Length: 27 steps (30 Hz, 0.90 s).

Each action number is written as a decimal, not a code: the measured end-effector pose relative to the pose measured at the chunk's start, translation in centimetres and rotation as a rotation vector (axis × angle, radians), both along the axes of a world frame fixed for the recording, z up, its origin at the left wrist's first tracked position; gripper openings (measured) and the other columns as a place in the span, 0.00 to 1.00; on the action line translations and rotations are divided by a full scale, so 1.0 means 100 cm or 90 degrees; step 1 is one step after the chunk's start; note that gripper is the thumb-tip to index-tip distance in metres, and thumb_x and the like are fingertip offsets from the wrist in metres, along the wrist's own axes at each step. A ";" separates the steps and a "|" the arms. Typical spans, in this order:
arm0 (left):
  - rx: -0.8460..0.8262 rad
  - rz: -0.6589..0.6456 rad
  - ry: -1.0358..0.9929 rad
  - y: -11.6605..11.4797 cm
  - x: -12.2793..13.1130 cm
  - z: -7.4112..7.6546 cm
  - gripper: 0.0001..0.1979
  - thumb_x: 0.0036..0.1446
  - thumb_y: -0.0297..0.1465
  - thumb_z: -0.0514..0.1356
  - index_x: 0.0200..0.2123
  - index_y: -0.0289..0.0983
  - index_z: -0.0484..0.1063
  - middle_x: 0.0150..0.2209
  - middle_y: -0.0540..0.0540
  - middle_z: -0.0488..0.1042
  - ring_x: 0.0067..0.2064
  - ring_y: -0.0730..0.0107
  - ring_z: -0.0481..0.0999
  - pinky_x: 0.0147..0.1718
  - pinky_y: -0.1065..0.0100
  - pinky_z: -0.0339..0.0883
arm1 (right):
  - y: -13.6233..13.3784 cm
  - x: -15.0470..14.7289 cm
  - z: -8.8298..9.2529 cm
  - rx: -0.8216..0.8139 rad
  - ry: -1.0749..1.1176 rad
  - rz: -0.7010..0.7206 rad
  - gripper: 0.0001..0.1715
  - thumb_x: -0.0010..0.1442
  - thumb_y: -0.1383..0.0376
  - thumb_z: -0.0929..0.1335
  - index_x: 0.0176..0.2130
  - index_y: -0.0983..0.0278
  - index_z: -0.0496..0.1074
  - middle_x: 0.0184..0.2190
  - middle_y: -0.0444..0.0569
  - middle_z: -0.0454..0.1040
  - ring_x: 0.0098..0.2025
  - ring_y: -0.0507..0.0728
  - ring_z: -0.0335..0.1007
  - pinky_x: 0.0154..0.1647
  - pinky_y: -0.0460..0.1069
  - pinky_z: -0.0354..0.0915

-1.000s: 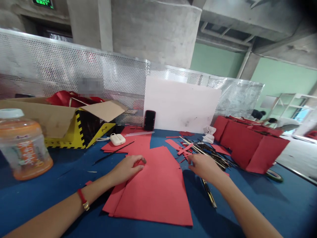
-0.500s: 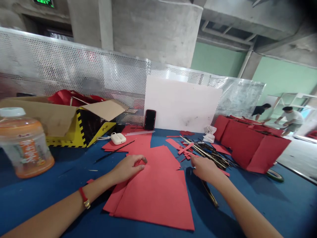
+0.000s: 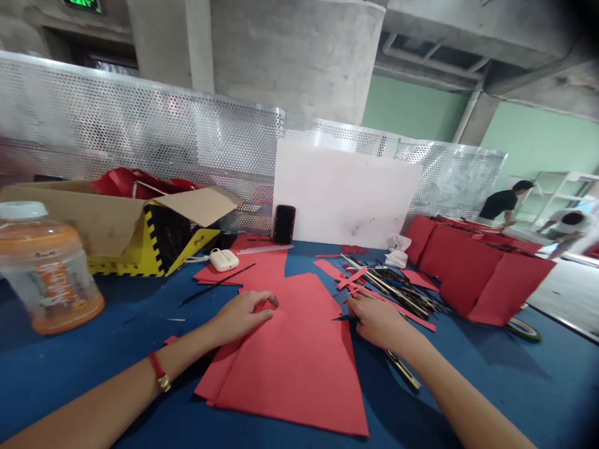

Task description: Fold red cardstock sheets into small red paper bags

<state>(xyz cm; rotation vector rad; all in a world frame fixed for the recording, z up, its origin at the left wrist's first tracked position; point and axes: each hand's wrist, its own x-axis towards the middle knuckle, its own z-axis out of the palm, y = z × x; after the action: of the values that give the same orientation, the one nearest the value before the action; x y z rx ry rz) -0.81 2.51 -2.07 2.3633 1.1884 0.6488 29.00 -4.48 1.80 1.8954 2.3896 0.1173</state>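
My left hand (image 3: 243, 315) rests on a large sheet of red paper (image 3: 290, 371), its fingertips pinching a small raised fold of it. My right hand (image 3: 377, 323) lies just to the right of that sheet, with its fingers on a long red paper strip (image 3: 412, 317). I cannot tell whether it grips the strip. A loose pile of dark thin sticks (image 3: 397, 285) lies just beyond that hand. A black-and-gold stick (image 3: 402, 369) pokes out below my right wrist.
The blue table (image 3: 93, 374) holds a large orange-labelled bottle (image 3: 47, 274), a cardboard box (image 3: 84, 227), a phone (image 3: 284, 224), an earbud case (image 3: 221, 260), and red panels (image 3: 477, 268). A white board (image 3: 346, 193) stands against a perforated metal fence (image 3: 140, 125). Two people (image 3: 503, 202) work beyond.
My right hand has shifted left, away from the sticks, and now lies on the red strip. My left hand stays on the fold. The two people in the background have moved.
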 end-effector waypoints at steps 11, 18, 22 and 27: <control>-0.004 -0.005 0.001 0.002 -0.001 -0.002 0.15 0.55 0.40 0.56 0.40 0.40 0.75 0.39 0.47 0.79 0.43 0.56 0.74 0.46 0.63 0.63 | 0.003 0.003 -0.006 0.011 0.012 0.020 0.20 0.50 0.78 0.62 0.41 0.65 0.71 0.44 0.56 0.75 0.54 0.62 0.67 0.44 0.50 0.60; -0.003 -0.006 -0.005 0.002 -0.001 -0.002 0.14 0.55 0.40 0.57 0.40 0.40 0.76 0.37 0.47 0.78 0.42 0.57 0.75 0.44 0.63 0.64 | 0.003 0.004 -0.008 0.027 0.021 0.022 0.22 0.50 0.80 0.61 0.41 0.63 0.72 0.43 0.54 0.76 0.53 0.61 0.67 0.43 0.49 0.59; -0.005 -0.012 -0.003 0.001 0.000 -0.001 0.14 0.55 0.39 0.57 0.40 0.40 0.76 0.38 0.47 0.79 0.43 0.57 0.75 0.45 0.63 0.64 | 0.004 0.000 -0.007 0.059 0.010 -0.049 0.23 0.50 0.81 0.60 0.41 0.63 0.73 0.43 0.54 0.76 0.48 0.62 0.71 0.37 0.49 0.60; -0.007 -0.021 -0.029 0.000 0.001 0.000 0.12 0.55 0.37 0.57 0.40 0.40 0.75 0.42 0.46 0.79 0.45 0.56 0.75 0.46 0.62 0.64 | 0.003 -0.012 -0.006 0.104 0.108 0.014 0.14 0.61 0.72 0.62 0.45 0.66 0.71 0.44 0.56 0.75 0.48 0.62 0.70 0.44 0.51 0.60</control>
<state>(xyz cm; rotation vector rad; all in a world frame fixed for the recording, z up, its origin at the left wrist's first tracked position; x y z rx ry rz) -0.76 2.52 -2.09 2.3419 1.1276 0.6795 27.77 -4.18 1.20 2.0249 2.5852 0.1653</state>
